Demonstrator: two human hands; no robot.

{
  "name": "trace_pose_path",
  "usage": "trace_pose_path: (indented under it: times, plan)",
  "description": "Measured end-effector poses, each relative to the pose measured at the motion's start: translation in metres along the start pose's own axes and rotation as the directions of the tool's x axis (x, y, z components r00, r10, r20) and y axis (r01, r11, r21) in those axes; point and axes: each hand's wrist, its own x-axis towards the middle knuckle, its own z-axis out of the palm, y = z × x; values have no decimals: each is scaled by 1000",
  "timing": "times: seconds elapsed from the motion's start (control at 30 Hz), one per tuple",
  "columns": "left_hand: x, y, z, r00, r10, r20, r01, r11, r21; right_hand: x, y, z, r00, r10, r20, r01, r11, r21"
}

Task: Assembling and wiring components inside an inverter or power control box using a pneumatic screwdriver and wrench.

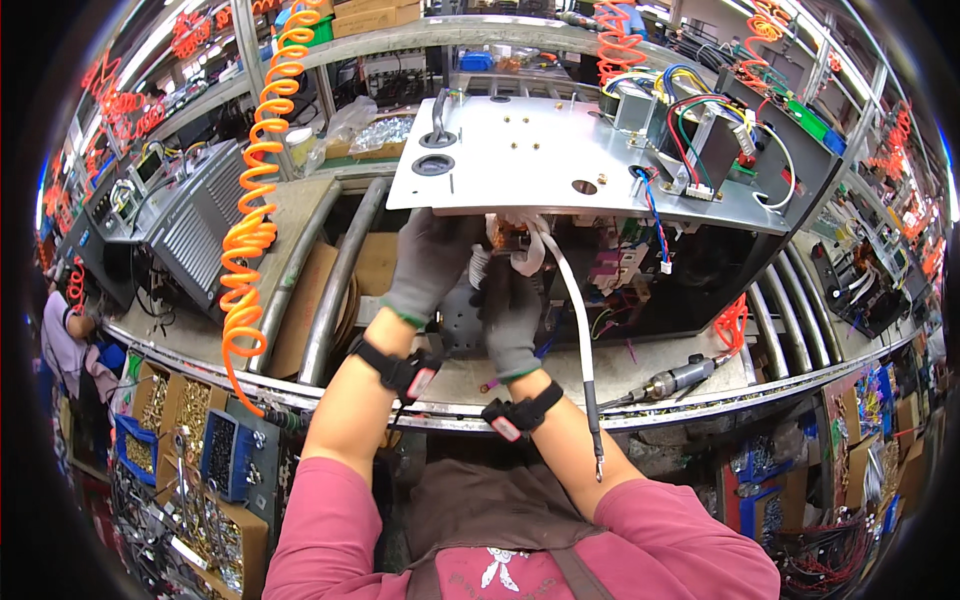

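Both my hands, in grey work gloves, reach under the overhanging pale metal plate (510, 165) of an open machine chassis. My left hand (425, 265) is just below the plate's front edge, its fingers in shadow and partly hidden. Close by on the right, my right hand (512, 320) points upward with dark fingers curled near a copper-coloured coil part (512, 238). What the fingers grip is too dark to make out. A thick white cable (572, 280) comes out beside the coil and hangs over the bench edge, ending in a metal lug (599, 467).
A grey power screwdriver (675, 380) lies on the bench to the right. Wired components (690, 135) stand on top of the plate. An orange coiled air hose (255, 215) hangs at left. Parts bins (228, 455) sit below. Another person (70, 340) is at far left.
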Motion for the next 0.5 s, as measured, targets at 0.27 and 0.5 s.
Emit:
trace_pose_path:
  times: [0.27,0.5]
  plan:
    - [-21,19,2,979,-162,123,146,981,130,3,-11,-8,963,253,97,-259,964,59]
    - [-19,1,23,992,124,21,-113,808,579,16,14,2,964,264,4,-260,945,198]
